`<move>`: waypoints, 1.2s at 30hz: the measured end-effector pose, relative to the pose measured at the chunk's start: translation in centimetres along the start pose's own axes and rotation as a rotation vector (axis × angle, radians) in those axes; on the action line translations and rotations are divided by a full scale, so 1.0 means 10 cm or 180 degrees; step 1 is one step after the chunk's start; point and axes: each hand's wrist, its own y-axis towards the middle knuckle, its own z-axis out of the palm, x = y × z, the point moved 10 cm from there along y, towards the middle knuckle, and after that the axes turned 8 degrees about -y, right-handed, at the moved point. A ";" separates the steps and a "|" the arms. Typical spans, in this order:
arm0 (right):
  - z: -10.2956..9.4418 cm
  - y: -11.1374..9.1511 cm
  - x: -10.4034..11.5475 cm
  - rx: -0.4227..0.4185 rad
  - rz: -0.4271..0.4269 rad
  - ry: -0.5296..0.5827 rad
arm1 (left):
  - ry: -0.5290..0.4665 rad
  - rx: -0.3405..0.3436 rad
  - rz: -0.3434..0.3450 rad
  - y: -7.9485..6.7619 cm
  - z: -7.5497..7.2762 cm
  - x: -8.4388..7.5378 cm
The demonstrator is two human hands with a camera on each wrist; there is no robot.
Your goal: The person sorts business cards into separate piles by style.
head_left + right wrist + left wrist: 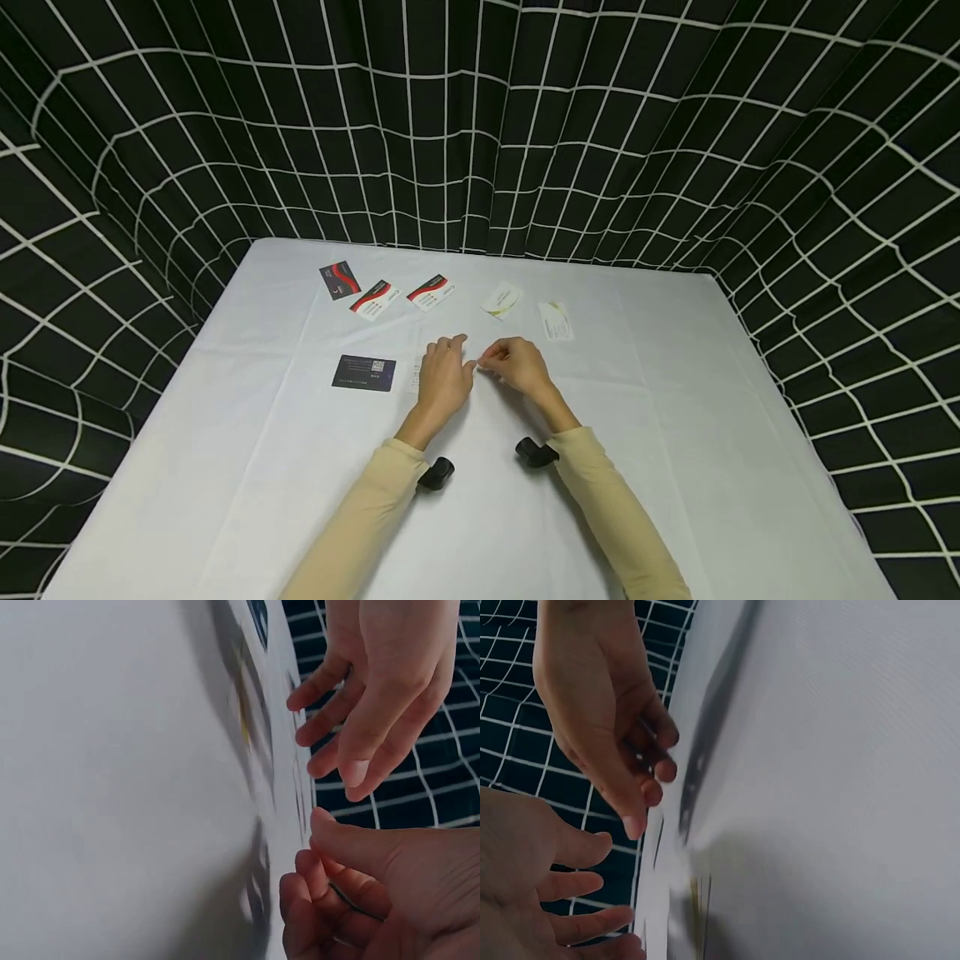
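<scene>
My left hand (444, 375) is over the middle of the table, fingers spread and holding nothing visible. A white card (414, 379) with small print lies partly hidden under it. Left of that is a dark card (364, 373) with a QR code. Close by on the right is my right hand (517, 365), its thumb near the left thumb. In the right wrist view the right fingers (300, 900) are loosely curled toward the thumb, with no card showing between them. A yellow-marked white card (244, 712) lies on the cloth in that view.
Along the back lie a black-and-red card (340, 280), two white-and-red cards (375, 300) and two pale cards with yellow marks (556, 322). White cloth covers the table (675, 467). A black curtain with white grid lines (420, 125) surrounds its back and sides.
</scene>
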 end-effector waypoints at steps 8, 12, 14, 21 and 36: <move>-0.27 0.22 -0.13 -0.0263 -0.0241 -0.0261 | -0.1325 0.0455 -0.0439 0.21 0.30 -0.02; -0.38 0.40 -0.20 -0.0376 -0.0313 -0.0305 | -0.2233 0.0482 -0.0839 0.32 0.39 0.03; -0.41 0.50 -0.24 -0.0402 -0.0295 -0.0356 | -0.2871 0.0490 -0.1084 0.36 0.45 0.06; -0.44 0.87 -0.35 -0.0290 -0.0015 -0.0576 | -0.4937 0.0478 -0.1703 0.46 0.66 0.02; -0.30 1.40 -0.48 0.0266 0.0379 -0.1328 | -0.4936 0.0207 -0.2203 0.72 0.89 0.25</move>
